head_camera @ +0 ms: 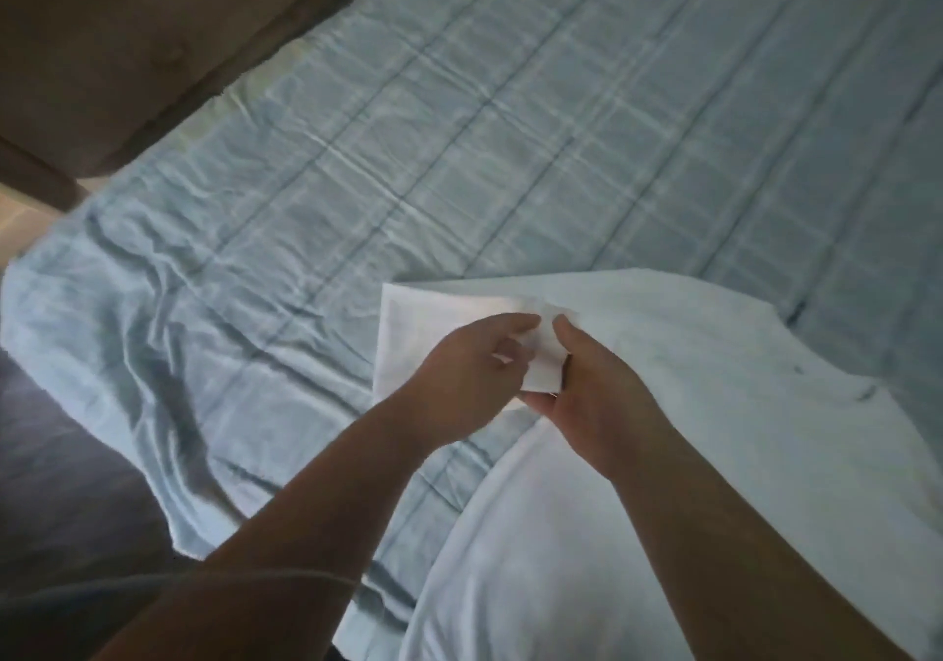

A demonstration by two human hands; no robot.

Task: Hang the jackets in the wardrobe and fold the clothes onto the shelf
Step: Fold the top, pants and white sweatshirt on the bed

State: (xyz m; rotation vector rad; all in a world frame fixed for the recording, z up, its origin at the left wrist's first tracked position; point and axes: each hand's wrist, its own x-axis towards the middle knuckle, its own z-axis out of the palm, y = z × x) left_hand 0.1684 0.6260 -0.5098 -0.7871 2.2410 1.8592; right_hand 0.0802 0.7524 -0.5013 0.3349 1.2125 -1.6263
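At the far left, dark floor (pixel 61 456) showed beside the bed, and a thin pale cord (pixel 204 576) crossed the bottom left corner of the view. Above it stood a brown tufted headboard (pixel 127 38), running along the bed's far left edge. A pale blue checked cover (pixel 459 124) lay over the whole bed, creased and drooping over the near left corner towards the floor.

The left hand (pixel 469 380) reached in over the near edge, about midway along it. Its fingers were partly curled, with the forefinger stretched forward and the thumb side pinching a fold of the white shirt (pixel 714 380). How firmly the lower fingers gripped could not be told, since the back of the hand hid them.

The shirt's sleeve (pixel 423 323) jutted left from between the two hands, lifted slightly off the cover, with its flat end pointing towards the bed's middle.

The right hand (pixel 597 380) sat just beside the left, almost touching it. Its thumb lay on top of the same fold and its fingers curled underneath, clamping the cloth.

The rest of the shirt spread out from the hands across the near right part of the bed, resting on the cover and reaching down to the near edge.
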